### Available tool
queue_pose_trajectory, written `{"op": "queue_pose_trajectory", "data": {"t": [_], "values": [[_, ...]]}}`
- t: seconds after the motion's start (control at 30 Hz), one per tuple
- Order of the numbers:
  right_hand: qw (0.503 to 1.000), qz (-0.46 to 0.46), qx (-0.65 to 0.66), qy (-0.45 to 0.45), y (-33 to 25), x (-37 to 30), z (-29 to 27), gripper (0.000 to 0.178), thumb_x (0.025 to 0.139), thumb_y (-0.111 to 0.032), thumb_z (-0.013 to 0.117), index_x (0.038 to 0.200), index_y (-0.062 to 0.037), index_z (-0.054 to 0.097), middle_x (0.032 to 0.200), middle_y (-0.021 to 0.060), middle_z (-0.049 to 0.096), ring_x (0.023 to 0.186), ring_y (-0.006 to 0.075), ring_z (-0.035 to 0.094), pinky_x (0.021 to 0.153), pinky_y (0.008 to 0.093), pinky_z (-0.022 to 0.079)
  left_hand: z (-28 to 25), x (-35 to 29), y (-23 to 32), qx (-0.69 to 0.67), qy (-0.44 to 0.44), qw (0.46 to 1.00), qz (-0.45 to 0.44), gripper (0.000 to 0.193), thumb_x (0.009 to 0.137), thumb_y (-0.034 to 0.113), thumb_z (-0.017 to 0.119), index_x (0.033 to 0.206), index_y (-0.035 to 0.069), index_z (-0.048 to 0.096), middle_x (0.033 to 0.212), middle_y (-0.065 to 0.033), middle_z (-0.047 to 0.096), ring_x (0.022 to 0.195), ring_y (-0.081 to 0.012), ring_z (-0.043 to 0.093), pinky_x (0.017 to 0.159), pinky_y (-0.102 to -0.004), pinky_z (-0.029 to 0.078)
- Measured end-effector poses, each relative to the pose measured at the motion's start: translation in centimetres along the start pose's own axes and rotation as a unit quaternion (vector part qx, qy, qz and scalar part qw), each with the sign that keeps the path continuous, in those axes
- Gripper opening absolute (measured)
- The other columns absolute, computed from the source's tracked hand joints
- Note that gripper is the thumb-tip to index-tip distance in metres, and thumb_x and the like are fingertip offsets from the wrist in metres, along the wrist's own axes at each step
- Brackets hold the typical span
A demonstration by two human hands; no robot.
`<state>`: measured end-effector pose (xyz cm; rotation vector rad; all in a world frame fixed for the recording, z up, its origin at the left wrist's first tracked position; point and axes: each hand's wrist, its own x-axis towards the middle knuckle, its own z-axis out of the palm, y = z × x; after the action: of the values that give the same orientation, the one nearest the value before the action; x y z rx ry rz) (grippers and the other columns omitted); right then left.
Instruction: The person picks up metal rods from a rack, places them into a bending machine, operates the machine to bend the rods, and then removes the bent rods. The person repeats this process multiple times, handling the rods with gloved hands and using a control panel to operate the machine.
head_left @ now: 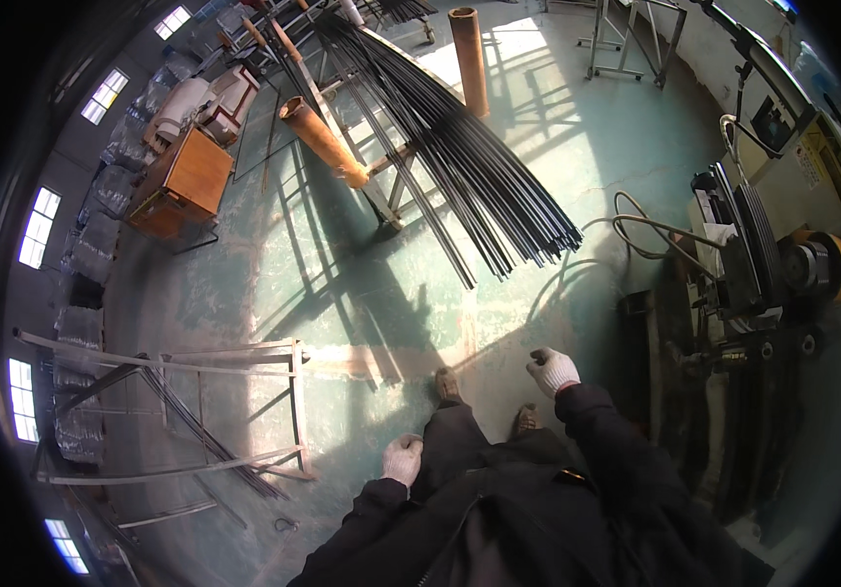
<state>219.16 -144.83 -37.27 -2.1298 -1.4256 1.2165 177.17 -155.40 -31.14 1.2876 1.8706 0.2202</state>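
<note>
My left hand [403, 460], in a white knit glove, hangs beside my left thigh with its fingers curled in. I see nothing in it. Ahead of my right hip, my right hand [553, 371] wears a similar glove; its fingers are loosely bent and a little apart, with nothing visible between them. Neither hand touches anything that I can make out. Farther ahead, a bundle of long black rods [479, 176] lies across a metal rack [381, 201], its near ends fanned out beyond my right hand.
Rust-brown tubes [323, 142] slant up beside the rack; another tube [469, 64] stands to its right. Machinery with a yellow-rimmed wheel [831, 266] and a looped hose [650, 225] occupies the right. At left are a metal frame [298, 406] and a wooden cabinet [186, 181].
</note>
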Motion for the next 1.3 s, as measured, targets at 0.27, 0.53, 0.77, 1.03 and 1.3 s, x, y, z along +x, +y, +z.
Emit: {"op": "queue_pose_trajectory", "data": {"t": [0.27, 0.53, 0.77, 1.03, 1.3], "values": [[0.996, -0.020, 0.000, 0.081, -12.8, 18.9, 6.4, 0.052, 0.102, -0.034, 0.076, 0.145, -0.0055, 0.073, 0.133, 0.0239, 0.082, 0.127, 0.0425, 0.076, 0.112, 0.0498, 0.058, -6.5, 22.6, 5.9, 0.063, -0.126, 0.977, 0.158, 0.021, 0.104, 0.022, 0.072, 0.113, 0.007, 0.084, 0.106, -0.0189, 0.084, 0.106, -0.0381, 0.082, 0.096, -0.0469, 0.063], [0.990, -0.021, -0.081, 0.111, -19.7, 35.3, 9.9, 0.104, 0.085, -0.039, 0.099, 0.165, 0.0018, 0.048, 0.166, 0.0277, 0.053, 0.157, 0.0474, 0.047, 0.130, 0.0538, 0.043, -17.1, 37.3, 6.6, -0.040, -0.059, 0.997, -0.001, 0.014, 0.108, 0.011, 0.071, 0.115, 0.002, 0.078, 0.106, -0.0095, 0.082, 0.102, -0.0207, 0.078, 0.095, -0.0328, 0.059], [0.965, 0.052, -0.224, 0.125, -21.9, 42.7, 11.1, 0.115, 0.075, -0.050, 0.103, 0.164, 0.0019, 0.052, 0.148, 0.0195, 0.067, 0.137, 0.0360, 0.062, 0.112, 0.0475, 0.052, -14.3, 36.6, 5.3, -0.025, -0.113, 0.993, -0.038, 0.017, 0.106, 0.010, 0.072, 0.119, 0.002, 0.080, 0.108, -0.0093, 0.083, 0.103, -0.0175, 0.078, 0.095, -0.0311, 0.059], [0.950, 0.124, -0.226, 0.176, -22.1, 46.0, 14.0, 0.041, 0.092, -0.029, 0.083, 0.125, -0.0068, 0.073, 0.126, 0.0152, 0.070, 0.121, 0.0340, 0.068, 0.098, 0.0461, 0.056, -11.1, 37.0, 8.1, 0.010, -0.172, 0.984, 0.037, 0.019, 0.105, 0.015, 0.073, 0.117, 0.003, 0.081, 0.112, -0.0149, 0.083, 0.107, -0.0307, 0.081, 0.096, -0.0378, 0.062], [0.992, 0.119, 0.010, -0.032, -23.2, 45.6, 14.1, 0.042, 0.108, -0.034, 0.067, 0.127, 0.0023, 0.075, 0.120, 0.0328, 0.080, 0.121, 0.0492, 0.077, 0.106, 0.0556, 0.060, -12.8, 40.8, 9.5, -0.080, -0.108, 0.991, -0.023, 0.018, 0.106, 0.013, 0.073, 0.117, 0.001, 0.081, 0.109, -0.0076, 0.083, 0.104, -0.0189, 0.078, 0.096, -0.0330, 0.060]]}}
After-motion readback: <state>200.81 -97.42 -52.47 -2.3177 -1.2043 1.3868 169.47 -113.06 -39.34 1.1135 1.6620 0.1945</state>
